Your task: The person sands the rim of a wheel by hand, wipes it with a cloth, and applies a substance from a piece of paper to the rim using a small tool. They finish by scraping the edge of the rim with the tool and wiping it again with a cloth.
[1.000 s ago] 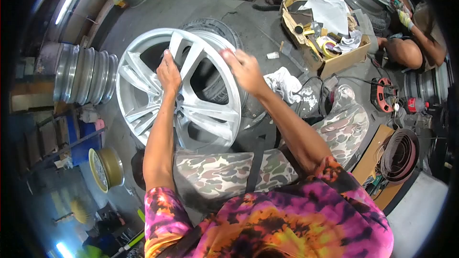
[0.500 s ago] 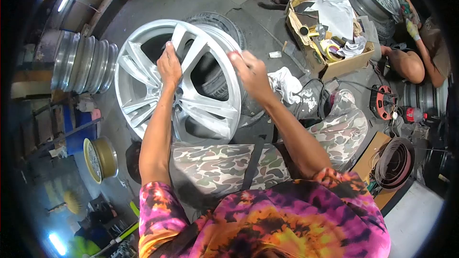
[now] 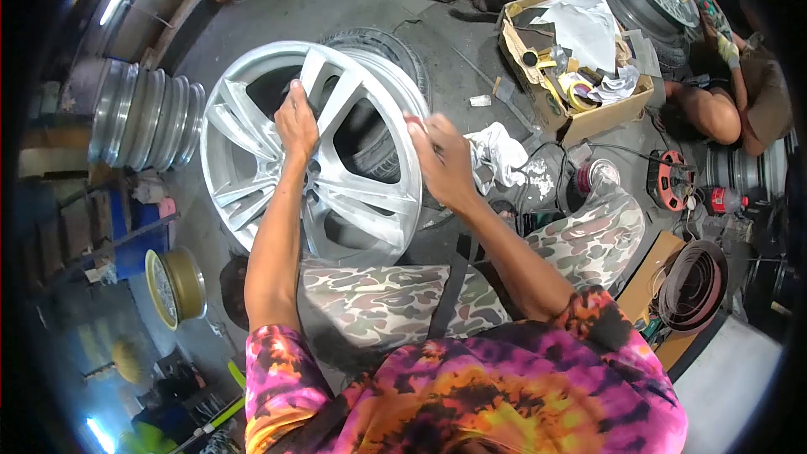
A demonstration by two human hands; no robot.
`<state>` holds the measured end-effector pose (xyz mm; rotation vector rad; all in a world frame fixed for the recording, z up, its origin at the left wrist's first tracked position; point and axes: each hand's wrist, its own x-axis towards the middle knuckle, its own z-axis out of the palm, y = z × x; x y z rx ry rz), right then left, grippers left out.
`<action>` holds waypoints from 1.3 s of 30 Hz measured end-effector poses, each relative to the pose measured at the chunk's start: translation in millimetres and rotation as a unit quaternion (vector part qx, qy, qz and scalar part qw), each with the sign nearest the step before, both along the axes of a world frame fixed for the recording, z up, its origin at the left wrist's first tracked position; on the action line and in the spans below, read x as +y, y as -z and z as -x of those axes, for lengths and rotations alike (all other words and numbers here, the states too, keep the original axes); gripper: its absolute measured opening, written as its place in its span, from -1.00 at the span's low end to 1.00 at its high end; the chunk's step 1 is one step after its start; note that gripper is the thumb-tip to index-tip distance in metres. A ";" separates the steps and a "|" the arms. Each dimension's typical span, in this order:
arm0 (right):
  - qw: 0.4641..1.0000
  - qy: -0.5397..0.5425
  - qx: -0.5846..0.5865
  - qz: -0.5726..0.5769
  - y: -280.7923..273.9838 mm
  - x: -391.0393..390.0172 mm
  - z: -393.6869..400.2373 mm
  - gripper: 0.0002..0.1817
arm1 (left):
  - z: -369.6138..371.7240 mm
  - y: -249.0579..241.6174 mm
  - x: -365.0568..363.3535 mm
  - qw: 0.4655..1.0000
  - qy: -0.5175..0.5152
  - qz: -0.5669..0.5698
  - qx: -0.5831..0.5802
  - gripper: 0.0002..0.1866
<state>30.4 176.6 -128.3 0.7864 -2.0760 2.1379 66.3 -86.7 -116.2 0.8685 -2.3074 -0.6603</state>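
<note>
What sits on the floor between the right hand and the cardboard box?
In the head view, a crumpled white rag lies on the concrete between the right hand and the cardboard box; a small white scrap lies nearby.

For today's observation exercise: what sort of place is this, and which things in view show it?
Most likely a wheel repair or refinishing workshop. The left hand and right hand grip a silver alloy wheel, more bare rims are stacked on the concrete floor, and a cardboard box of tape rolls sits nearby.
</note>
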 end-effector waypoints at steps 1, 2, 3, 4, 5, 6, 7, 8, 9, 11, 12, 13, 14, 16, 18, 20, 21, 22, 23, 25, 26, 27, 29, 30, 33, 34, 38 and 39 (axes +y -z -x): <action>0.995 -0.012 -0.088 0.034 -1.1 8.9 -6.1 -0.74 | -0.4 1.0 -0.3 1.000 -0.006 -0.004 0.000 -0.25; 0.992 -0.034 -0.114 -0.038 -6.3 15.6 -0.8 -0.71 | -1.8 -4.0 1.2 1.000 -0.001 -0.021 -0.021 -0.25; 0.991 -0.036 -0.120 -0.040 -2.4 10.3 5.0 -0.71 | -3.2 -6.3 0.4 0.998 0.006 -0.035 -0.044 -0.24; 0.993 -0.051 -0.099 -0.026 0.3 0.0 19.7 -0.71 | -1.7 -0.1 -5.2 0.998 -0.010 -0.024 -0.048 -0.25; 0.995 -0.064 -0.081 -0.015 2.6 -4.5 24.9 -0.70 | -2.7 -1.0 -4.7 0.998 -0.010 -0.025 -0.050 -0.25; 0.994 -0.065 -0.086 0.007 4.4 -5.8 21.7 -0.72 | -3.2 -2.1 -2.9 0.998 -0.003 -0.026 -0.053 -0.24; 0.994 -0.063 -0.085 0.008 6.9 0.7 10.3 -0.72 | -2.2 -4.6 -1.8 0.998 0.005 -0.026 -0.055 -0.24; 0.997 -0.025 -0.066 -0.016 11.1 11.2 -10.6 -0.75 | -1.2 -5.9 -1.6 0.998 0.005 -0.024 -0.052 -0.24; 0.998 0.013 -0.047 -0.041 14.6 21.3 -30.0 -0.77 | -0.6 -4.7 -0.4 0.999 -0.003 -0.013 -0.031 -0.24; 0.997 0.016 -0.067 -0.032 18.2 25.8 -47.3 -0.72 | 1.0 -1.8 4.9 1.000 -0.008 -0.008 -0.013 -0.23; 0.997 0.053 0.029 -0.049 20.6 19.9 -46.5 -0.67 | -1.3 -2.2 3.9 1.000 0.006 -0.010 -0.014 -0.23; 0.986 0.091 0.125 -0.062 22.8 13.4 -43.7 -0.60 | -2.4 -4.2 1.3 1.000 0.021 -0.010 -0.013 -0.24; 0.984 0.075 0.125 -0.100 21.5 9.5 -36.6 -0.51 | -1.9 -4.1 -0.7 0.999 0.012 -0.013 -0.032 -0.25; 0.978 0.086 0.147 -0.117 24.0 15.8 -45.6 -0.52 | -2.4 -1.3 0.5 1.000 0.010 -0.007 -0.028 -0.24; 0.971 0.095 0.174 -0.135 25.4 22.8 -50.1 -0.53 | 1.7 -3.1 1.1 1.000 0.007 -0.002 -0.018 -0.24; 0.959 0.089 0.226 -0.147 28.0 29.3 -53.2 -0.53 | 0.6 -2.5 1.1 1.000 -0.004 0.001 -0.024 -0.22; 0.960 0.088 0.221 -0.148 22.8 24.7 -50.6 -0.53 | -2.3 -4.6 0.1 1.000 -0.004 0.000 -0.029 -0.22; 0.955 0.092 0.228 -0.163 18.1 16.9 -38.2 -0.53 | -1.0 -7.1 -1.5 0.999 0.007 -0.019 -0.043 -0.22; 0.950 0.096 0.236 -0.180 15.1 13.8 -32.5 -0.52 | -2.9 -6.9 -1.1 0.997 0.018 -0.040 -0.056 -0.22; 0.942 0.108 0.256 -0.187 25.9 18.1 -35.6 -0.53 | 0.4 -7.4 0.9 0.998 0.017 -0.029 -0.044 -0.22; 0.942 0.110 0.261 -0.180 34.8 26.5 -45.8 -0.54 | -0.3 -4.8 1.0 0.999 0.011 -0.017 -0.029 -0.22; 0.942 0.111 0.265 -0.175 34.7 32.1 -50.9 -0.56 | 0.0 -3.9 2.1 1.000 0.006 -0.007 -0.016 -0.22; 0.943 0.100 0.257 -0.186 28.0 31.2 -45.4 -0.57 | -1.8 -5.0 0.9 1.000 0.008 -0.008 -0.024 -0.22; 0.933 0.099 0.275 -0.210 13.7 24.4 -31.3 -0.58 | -0.9 -8.5 -0.7 0.999 0.015 -0.020 -0.039 -0.23; 0.929 0.107 0.290 -0.205 15.3 13.0 -22.8 -0.59 | -7.8 -1.5 0.3 0.998 0.019 -0.022 -0.054 -0.24; 0.927 0.107 0.294 -0.205 23.1 20.1 -32.1 -0.58 | -1.2 -2.2 -2.4 0.999 0.013 -0.006 -0.040 -0.24; 0.930 0.095 0.288 -0.207 27.7 30.2 -37.4 -0.57 | -2.1 -9.2 7.6 0.999 0.029 -0.018 -0.021 -0.24; 0.928 0.094 0.292 -0.209 18.4 24.5 -30.8 -0.57 | -0.3 -9.9 6.7 0.999 0.024 -0.025 -0.015 -0.24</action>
